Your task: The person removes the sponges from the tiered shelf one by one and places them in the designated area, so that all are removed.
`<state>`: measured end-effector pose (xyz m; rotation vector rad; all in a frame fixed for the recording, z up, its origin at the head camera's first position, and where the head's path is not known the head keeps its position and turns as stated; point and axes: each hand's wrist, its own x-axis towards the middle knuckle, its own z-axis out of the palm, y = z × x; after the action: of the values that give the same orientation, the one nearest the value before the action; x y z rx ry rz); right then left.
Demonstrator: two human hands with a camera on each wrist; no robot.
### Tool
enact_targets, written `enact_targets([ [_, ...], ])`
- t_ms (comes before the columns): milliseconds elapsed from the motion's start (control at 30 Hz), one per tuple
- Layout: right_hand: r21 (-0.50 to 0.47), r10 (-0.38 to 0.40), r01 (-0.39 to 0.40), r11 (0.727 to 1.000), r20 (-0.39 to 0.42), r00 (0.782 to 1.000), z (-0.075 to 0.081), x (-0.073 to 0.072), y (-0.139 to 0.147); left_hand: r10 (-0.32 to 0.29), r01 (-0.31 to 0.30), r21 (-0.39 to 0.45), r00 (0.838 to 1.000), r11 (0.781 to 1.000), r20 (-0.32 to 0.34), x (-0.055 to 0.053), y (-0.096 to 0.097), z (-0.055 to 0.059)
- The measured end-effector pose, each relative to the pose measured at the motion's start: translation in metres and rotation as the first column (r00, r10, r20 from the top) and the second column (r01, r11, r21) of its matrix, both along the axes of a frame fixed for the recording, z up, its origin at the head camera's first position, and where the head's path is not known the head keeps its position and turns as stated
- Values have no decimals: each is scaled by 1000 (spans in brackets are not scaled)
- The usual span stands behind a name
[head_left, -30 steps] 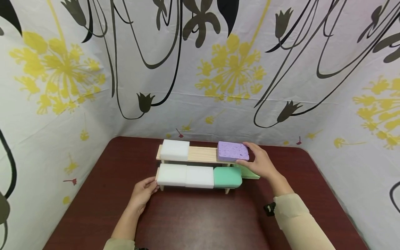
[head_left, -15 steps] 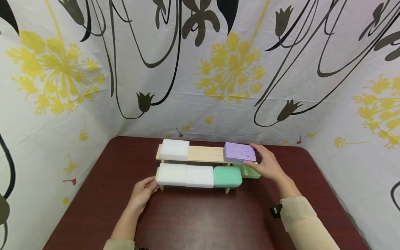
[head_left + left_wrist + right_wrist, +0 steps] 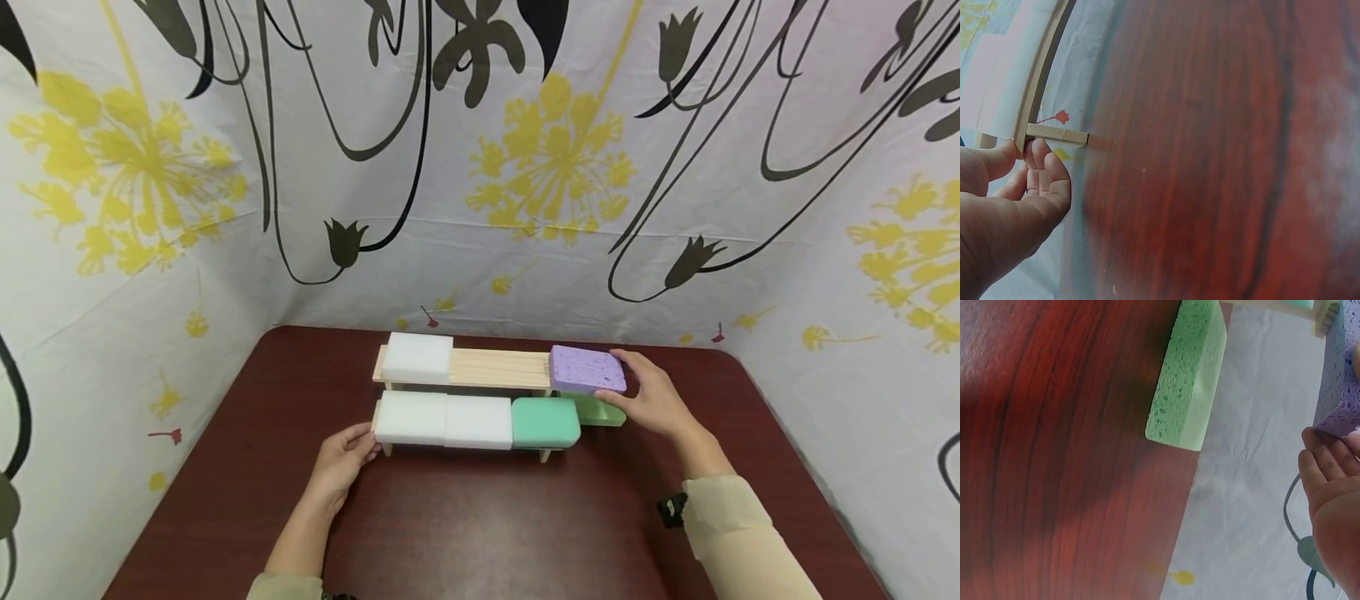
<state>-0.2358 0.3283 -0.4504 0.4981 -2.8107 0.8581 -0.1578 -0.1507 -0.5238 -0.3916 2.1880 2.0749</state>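
Observation:
My right hand point(image 3: 656, 404) holds a purple sponge point(image 3: 587, 369) by its right side, thumb in front and fingers behind. The sponge lies just past the right end of the rear wooden shelf board point(image 3: 501, 367), above a light green sponge point(image 3: 602, 411) that is on the table. In the left wrist view, my left hand point(image 3: 1035, 200) pinches the end of the front wooden board point(image 3: 1034, 103) beside its short leg. Along that front board are two white foam blocks point(image 3: 478, 422) and a teal sponge point(image 3: 546, 422). Another white block point(image 3: 417, 357) sits at the rear board's left end.
The shelf stands on a dark red wooden table point(image 3: 480, 525), near its back edge. Behind and on both sides hangs a white cloth point(image 3: 465, 183) with flower prints. In the right wrist view, the green sponge point(image 3: 1188, 381) lies close to the table's edge.
My right hand has moved to the right with the purple sponge, off the rear board's right end, baring more of that board. My left hand has stayed on the front board's end.

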Motion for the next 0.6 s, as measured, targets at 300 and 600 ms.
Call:
enact_targets([
  [300,3,-11,11,1000,0,1000,2,3,13,4,-4,-3,1000,1000,2,0,0,0],
  [600,-14,11,-12,1000,-40,999,-4,5,27,-1,1,-8,1000,1000,-3,-1,1,1],
])
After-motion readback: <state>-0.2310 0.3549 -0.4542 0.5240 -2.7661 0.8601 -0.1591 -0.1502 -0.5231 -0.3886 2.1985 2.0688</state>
